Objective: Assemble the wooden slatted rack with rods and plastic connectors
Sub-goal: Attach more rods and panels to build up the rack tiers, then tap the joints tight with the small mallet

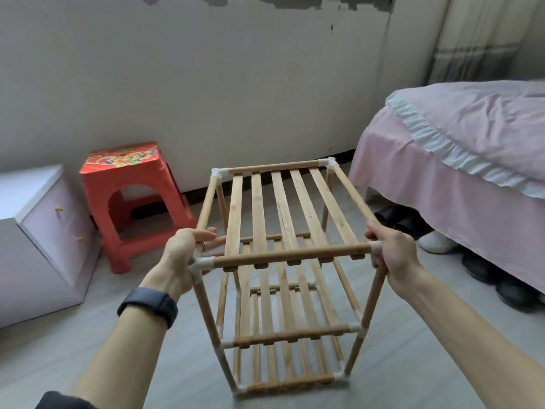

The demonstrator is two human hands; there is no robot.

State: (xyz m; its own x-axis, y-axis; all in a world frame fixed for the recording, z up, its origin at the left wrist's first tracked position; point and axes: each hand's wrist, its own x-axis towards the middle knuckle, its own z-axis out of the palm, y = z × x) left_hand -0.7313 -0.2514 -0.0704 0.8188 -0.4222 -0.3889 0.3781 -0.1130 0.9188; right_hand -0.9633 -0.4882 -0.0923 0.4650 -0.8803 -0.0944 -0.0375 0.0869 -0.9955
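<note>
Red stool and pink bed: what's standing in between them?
The wooden rack is between the red stool and the pink bed, seen in the head view. The left hand and right hand grip its near top corners.

We see the rack point(283, 208) in pale tan wood with white connectors point(203, 264), against a grey floor point(413, 364). The stool point(97, 184) is red with a yellow-and-multicolour print on top, the bed point(442, 196) pink with a pale blue-white frill point(442, 149), the cabinet point(44, 231) lilac, and our wristband point(149, 305) black.
</note>
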